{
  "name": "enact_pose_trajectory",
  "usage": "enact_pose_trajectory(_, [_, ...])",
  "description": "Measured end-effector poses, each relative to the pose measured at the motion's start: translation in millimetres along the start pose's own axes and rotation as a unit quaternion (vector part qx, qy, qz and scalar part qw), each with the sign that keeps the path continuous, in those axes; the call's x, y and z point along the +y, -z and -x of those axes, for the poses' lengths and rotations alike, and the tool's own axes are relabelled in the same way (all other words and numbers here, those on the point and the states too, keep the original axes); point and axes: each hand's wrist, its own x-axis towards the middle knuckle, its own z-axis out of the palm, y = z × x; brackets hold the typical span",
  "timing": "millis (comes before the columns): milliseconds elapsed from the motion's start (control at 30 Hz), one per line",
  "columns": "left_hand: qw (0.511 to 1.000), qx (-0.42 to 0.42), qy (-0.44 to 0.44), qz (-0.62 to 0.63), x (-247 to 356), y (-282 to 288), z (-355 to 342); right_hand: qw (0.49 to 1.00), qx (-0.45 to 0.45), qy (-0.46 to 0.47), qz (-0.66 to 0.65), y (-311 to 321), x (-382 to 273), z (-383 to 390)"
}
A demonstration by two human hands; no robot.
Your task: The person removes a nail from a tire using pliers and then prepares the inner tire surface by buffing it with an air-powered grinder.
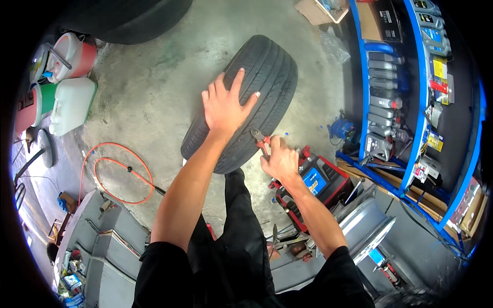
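A black tyre (273, 77) stands on its tread in front of me, tilted to the right at its far end. My left hand (226, 108) lies on the tread with its fingers spread and holds nothing. In my right hand (281, 160) is a pair of red-handled pliers (262, 139), gripped by the handles. Their metal head rests at or just over the tread, right of my left wrist; whether the jaws bite on anything is too small to tell.
A red and black machine with a screen (313, 180) sits near my right forearm, beside a metal wheel rim (367, 220). Blue shelves (421, 77) with bottles line the right. An orange hose (149, 172) coils on the floor at left, below plastic jugs (72, 105). Another tyre (138, 20) lies far left.
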Motion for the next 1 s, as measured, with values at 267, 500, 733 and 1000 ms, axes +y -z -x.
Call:
enact_pose_trajectory(267, [0.999,0.016,0.001,0.032,-2,2,-12,0.994,-0.097,-0.055,-0.020,39,-24,-7])
enact_pose_trajectory(500, [0.998,0.034,0.005,0.044,-7,8,-24,0.974,-0.197,-0.077,0.077,86,-55,-34])
enact_pose_trajectory(733, [0.995,0.029,0.014,0.092,-5,7,-21,0.955,-0.239,-0.059,0.167,110,-70,-40])
enact_pose_trajectory(1000, [0.992,0.026,0.026,0.117,17,0,6,0.868,-0.412,-0.092,0.262,247,-94,-79])
